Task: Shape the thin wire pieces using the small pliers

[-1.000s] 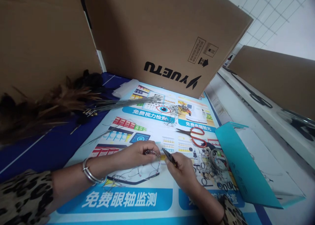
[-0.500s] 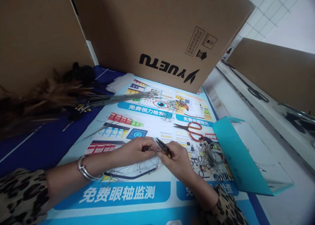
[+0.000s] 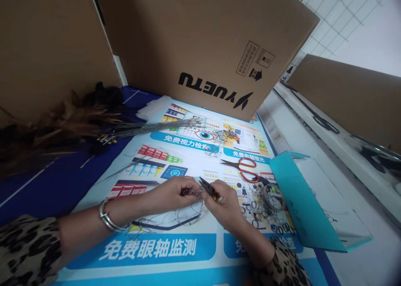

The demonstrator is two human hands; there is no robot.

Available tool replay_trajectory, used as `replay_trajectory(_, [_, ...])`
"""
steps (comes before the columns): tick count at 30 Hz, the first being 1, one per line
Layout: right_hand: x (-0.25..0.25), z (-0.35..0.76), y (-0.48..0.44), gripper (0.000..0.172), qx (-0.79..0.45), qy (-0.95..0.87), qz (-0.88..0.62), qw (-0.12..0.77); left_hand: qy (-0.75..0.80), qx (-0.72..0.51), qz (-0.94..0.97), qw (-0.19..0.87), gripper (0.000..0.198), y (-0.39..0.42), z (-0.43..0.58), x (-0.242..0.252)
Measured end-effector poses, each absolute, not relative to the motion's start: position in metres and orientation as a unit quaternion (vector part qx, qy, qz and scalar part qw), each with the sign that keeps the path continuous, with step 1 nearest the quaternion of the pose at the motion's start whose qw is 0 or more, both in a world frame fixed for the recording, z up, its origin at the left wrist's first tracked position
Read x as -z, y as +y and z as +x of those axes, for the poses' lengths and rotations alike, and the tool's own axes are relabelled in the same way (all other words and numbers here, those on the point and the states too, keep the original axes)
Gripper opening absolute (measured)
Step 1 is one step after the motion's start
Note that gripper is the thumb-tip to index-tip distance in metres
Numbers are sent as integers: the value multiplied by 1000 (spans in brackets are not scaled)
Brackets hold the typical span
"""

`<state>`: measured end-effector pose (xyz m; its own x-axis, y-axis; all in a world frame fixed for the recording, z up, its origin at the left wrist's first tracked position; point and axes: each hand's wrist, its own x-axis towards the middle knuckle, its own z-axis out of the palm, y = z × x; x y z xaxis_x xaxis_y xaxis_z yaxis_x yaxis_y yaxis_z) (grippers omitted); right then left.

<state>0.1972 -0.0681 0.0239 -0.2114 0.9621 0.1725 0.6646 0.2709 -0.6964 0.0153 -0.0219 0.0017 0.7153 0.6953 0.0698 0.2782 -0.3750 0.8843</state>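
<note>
Upside down on the large cardboard box [image 3: 200, 31] stands the brand name YUETU [image 3: 208, 86], black, beside a leaf-like logo [image 3: 244, 101]; the arrow [image 3: 257, 74] and two framed marks [image 3: 247, 58] above carry print too small to read. The poster [image 3: 196, 165] has blue heading bars [image 3: 140, 251] reading 免费视力检查, 免费电脑验光 and 免费眼轴监测; a fourth, partly hidden by the right forearm [image 3: 254, 240], begins with 免 and ends in 检查. Faint lettering on the teal box [image 3: 305, 204] is illegible.

I've got my dark-nosed pliers [image 3: 208, 187] tilted, tips far-left, just beside my beaded wire [image 3: 190, 191], thin loop drooping near.
</note>
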Motion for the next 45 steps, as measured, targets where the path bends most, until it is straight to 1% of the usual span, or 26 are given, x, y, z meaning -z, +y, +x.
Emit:
replay_trajectory(4, [-20,196,-68,17,-272,-723,-548,320,312,-220,799,466,14,-22,16,-3])
replay_trajectory(8, [-20,196,-68,13,-329,-697,-548,327,309,-225,801,460,14,-23,17,-5])
replay_trajectory(16, [-23,195,-68,14,-457,-610,-531,369,291,-226,805,465,10,-24,16,-2])
replay_trajectory(21, [-16,195,-68,13,-555,-520,-507,406,278,-222,800,482,13,-24,16,-6])
replay_trajectory(24, [-15,197,-68,13,-590,-482,-492,421,281,-226,797,484,17,-23,15,-10])
replay_trajectory(29, [-15,197,-68,13,-598,-456,-494,436,282,-217,788,502,15,-23,14,-13])
replay_trajectory(32, [-14,196,-69,11,-586,-471,-491,440,311,-215,772,511,13,-25,15,-9])
replay_trajectory(45, [-14,193,-71,13,-536,-522,-522,411,326,-235,771,494,15,-27,16,3])
